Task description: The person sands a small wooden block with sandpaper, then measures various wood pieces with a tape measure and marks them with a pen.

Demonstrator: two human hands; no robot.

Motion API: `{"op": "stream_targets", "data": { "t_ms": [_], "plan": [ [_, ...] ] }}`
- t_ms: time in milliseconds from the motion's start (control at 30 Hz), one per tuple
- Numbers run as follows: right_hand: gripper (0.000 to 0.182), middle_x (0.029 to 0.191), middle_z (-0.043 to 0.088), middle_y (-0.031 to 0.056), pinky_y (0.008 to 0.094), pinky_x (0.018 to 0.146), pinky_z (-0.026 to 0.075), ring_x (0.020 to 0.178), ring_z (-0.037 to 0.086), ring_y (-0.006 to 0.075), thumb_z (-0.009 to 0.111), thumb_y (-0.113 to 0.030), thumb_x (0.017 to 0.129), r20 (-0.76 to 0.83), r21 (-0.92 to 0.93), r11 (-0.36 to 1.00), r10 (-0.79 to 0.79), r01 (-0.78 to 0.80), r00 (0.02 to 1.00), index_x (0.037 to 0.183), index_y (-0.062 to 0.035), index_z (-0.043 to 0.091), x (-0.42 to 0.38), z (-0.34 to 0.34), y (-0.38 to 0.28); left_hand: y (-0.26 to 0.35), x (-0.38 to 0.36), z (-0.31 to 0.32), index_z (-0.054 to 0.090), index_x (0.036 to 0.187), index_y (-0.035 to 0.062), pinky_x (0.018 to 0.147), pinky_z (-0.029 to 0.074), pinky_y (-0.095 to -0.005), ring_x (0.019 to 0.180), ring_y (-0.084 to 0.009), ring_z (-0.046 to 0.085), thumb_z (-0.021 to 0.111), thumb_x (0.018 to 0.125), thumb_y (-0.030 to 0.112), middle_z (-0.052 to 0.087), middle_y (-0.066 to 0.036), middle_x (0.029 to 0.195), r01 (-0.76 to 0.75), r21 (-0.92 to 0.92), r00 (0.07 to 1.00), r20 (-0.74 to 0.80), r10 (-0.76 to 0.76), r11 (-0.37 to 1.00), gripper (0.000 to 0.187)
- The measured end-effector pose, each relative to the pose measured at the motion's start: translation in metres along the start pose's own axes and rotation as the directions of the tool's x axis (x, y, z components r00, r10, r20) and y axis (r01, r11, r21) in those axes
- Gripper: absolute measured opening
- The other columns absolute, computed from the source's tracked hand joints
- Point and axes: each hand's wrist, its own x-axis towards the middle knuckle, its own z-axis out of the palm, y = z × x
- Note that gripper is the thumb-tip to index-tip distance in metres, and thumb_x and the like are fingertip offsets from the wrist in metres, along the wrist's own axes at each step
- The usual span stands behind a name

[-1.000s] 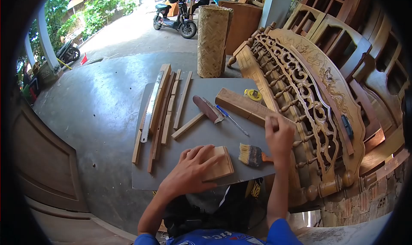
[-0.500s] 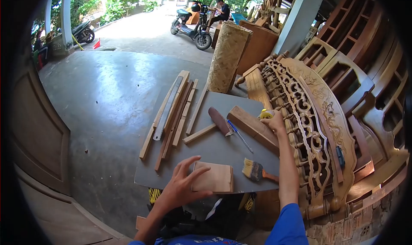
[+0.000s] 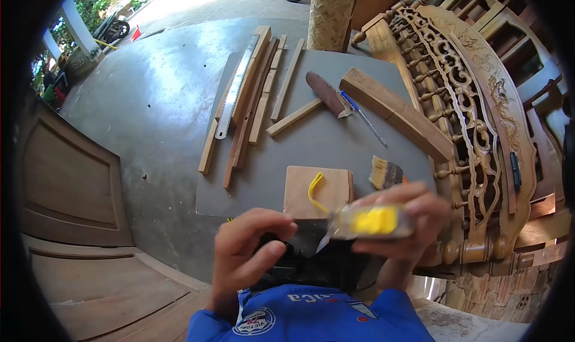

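Note:
My right hand (image 3: 413, 219) holds a tape measure (image 3: 374, 221) with a yellow and clear case, blurred by motion, in front of my body. A yellow strap curls from the case over a wooden block (image 3: 317, 192) near the table's front edge. To the left of the tape measure is my left hand (image 3: 254, 246), its fingers curved and apart from the thumb, with nothing between them. A brush (image 3: 386, 173) lies behind my right hand, its handle mostly hidden.
The grey table (image 3: 257, 192) bears wooden strips (image 3: 257, 96), a metal ruler (image 3: 239, 84), a brown sanding tool (image 3: 326, 92), a blue screwdriver (image 3: 365, 119) and a thick beam (image 3: 395, 111). Carved furniture (image 3: 473, 114) stands right; a woven roll (image 3: 331, 15) stands behind.
My right hand has come back from beside the beam with the tape measure. My left hand has moved off the block, toward my body. The view has tilted down.

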Motion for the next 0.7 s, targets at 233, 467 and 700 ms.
{"op": "stream_targets", "data": {
  "t_ms": [233, 467, 700],
  "plan": [
    [0.034, 0.094, 0.054, 0.0164, 0.0389, 0.059, 0.056, 0.086, 0.061, 0.0368, 0.068, -0.009, 0.072, 0.165, -0.06, 0.997, 0.067, -0.058, 0.984, 0.098, -0.0038, 0.047, -0.049, 0.016, -0.02, 0.003, 0.007, 0.013, 0.062, 0.098, -0.0054, 0.065, 0.045, -0.0198, 0.081, -0.0123, 0.058, 0.069, 0.071, 0.0, 0.06, -0.01, 0.086, 0.297, 0.145, 0.914, 0.245, -0.325, 0.944, 0.029],
    [0.026, 0.088, 0.058, 0.0193, 0.0378, 0.059, 0.053, 0.069, 0.061, 0.0305, 0.062, -0.015, 0.081, -0.19, 0.29, 0.957, 0.034, 0.023, 0.981, 0.098, -0.0009, 0.049, -0.082, -0.011, -0.035, -0.009, 0.014, 0.045, 0.065, 0.095, -0.0018, 0.073, 0.048, -0.0244, 0.085, -0.0161, 0.06, 0.07, 0.07, -0.001, 0.061, -0.012, 0.093, 0.342, -0.109, 0.791, 0.569, -0.224, 0.933, 0.025],
    [0.032, 0.083, 0.061, 0.0252, 0.028, 0.057, 0.053, 0.066, 0.065, 0.026, 0.068, -0.02, 0.076, -0.42, -0.004, 0.923, 0.348, -0.385, 0.838, 0.093, -0.0065, 0.044, -0.087, 0.003, -0.063, -0.015, 0.026, 0.061, 0.061, 0.102, 0.0, 0.071, 0.049, -0.0215, 0.079, -0.0099, 0.06, 0.07, 0.075, 0.008, 0.062, -0.007, 0.088, 0.562, -0.037, 0.668, 0.61, -0.426, 0.827, 0.03]
  ]
}}
